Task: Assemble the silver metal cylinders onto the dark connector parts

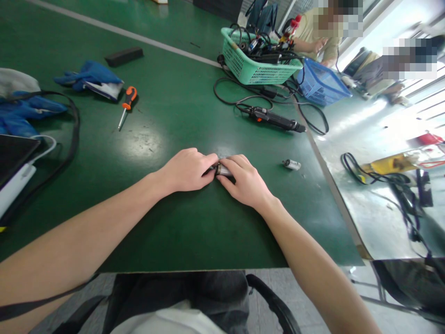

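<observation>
A small silver metal cylinder (223, 170) with a dark end, much like a small motor, lies between my hands just above the green table (167, 241). My right hand (246, 182) is closed round its silver body, partly covering it. My left hand (190, 170) has thumb and fingers pinched at the dark left end, where the fingers hide the details. To the right, a similar small silver cylinder (292, 164) with a dark tip rests on the table.
An orange-handled screwdriver (127, 105), blue gloves (91, 79) and a dark block (124, 56) lie at left. A corded black electric screwdriver (274, 119) lies near a green basket (257, 72) of cables and a blue basket (321, 86). Two people sit beyond.
</observation>
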Demonstrator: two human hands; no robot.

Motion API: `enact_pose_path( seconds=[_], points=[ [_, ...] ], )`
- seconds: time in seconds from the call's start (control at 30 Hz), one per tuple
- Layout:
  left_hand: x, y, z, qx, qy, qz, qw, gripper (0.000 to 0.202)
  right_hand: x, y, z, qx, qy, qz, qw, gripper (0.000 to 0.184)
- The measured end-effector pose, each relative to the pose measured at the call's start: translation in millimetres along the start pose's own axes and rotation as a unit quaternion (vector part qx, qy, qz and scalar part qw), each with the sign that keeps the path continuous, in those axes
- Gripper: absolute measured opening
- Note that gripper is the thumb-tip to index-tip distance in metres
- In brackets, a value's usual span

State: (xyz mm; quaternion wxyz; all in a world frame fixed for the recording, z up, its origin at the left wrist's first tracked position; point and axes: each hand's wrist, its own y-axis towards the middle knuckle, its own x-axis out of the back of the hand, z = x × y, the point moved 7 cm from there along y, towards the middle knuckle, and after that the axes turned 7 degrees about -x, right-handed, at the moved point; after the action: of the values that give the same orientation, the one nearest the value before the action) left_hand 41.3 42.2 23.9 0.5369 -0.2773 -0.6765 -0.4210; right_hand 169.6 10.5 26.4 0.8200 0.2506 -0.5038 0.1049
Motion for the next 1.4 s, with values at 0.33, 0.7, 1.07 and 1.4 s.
enact_pose_path(
  seconds=[0.33,0.7,1.07,1.4],
  points=[
    [-0.5,-0.4,1.2,0.009,-0.008,0.007,1.000,0.018,-1.1,-1.0,-2.8,0.005,0.012,-0.002,1.000,0.032],
    [1.4,0.6,0.5,0.013,-0.003,0.011,1.000,0.020,0.0,-0.9,-1.7,0.009,0.012,-0.003,1.000,0.031],
    [1.3,0.4,-0.4,0.005,-0.002,0.006,1.000,0.020,1.3,-0.2,-1.2,0.009,0.008,-0.007,1.000,0.029],
    [0.7,0.0,1.4,0.011,-0.006,0.008,1.000,0.020,-1.4,-1.2,-4.0,0.009,0.010,-0.010,1.000,0.031]
  ],
)
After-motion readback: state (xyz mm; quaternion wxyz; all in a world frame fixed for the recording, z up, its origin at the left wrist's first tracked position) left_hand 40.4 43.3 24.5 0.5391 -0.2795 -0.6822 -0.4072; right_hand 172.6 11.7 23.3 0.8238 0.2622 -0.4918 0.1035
